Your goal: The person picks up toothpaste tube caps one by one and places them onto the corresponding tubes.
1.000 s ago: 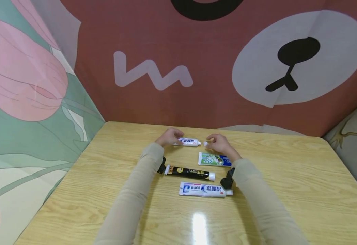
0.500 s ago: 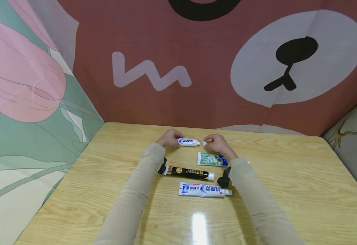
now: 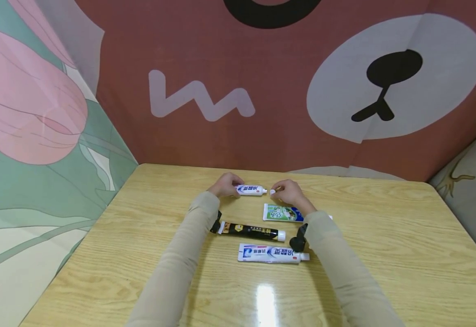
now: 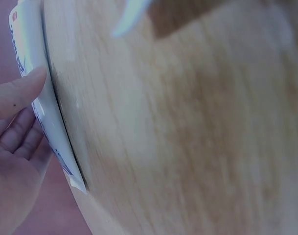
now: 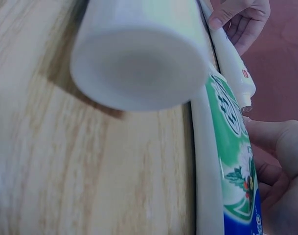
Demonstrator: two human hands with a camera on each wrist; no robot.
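At the back of the table, a white toothpaste tube point(image 3: 251, 190) lies with its bare nozzle pointing right. My left hand point(image 3: 225, 185) grips its tail end; in the left wrist view the thumb presses one side of the tube point(image 4: 29, 44) and the fingers lie behind it. Between thumb and fingers my right hand point(image 3: 290, 192) pinches a small white cap point(image 3: 272, 192), just off the nozzle with a narrow gap between. In the right wrist view the right hand point(image 5: 283, 161) hides the cap; the uncapped nozzle point(image 5: 245, 104) shows above the thumb.
A green and blue toothpaste tube point(image 3: 283, 213) lies under the right wrist. Nearer are a black tube point(image 3: 252, 230) with a white cap and another white tube point(image 3: 268, 253). A large white tube end point(image 5: 139, 68) fills the right wrist view's top. A printed wall stands behind the table.
My right hand and forearm have shifted slightly left, uncovering the white cap of the green and blue tube. Both hands keep their holds, and the other tubes have not moved.
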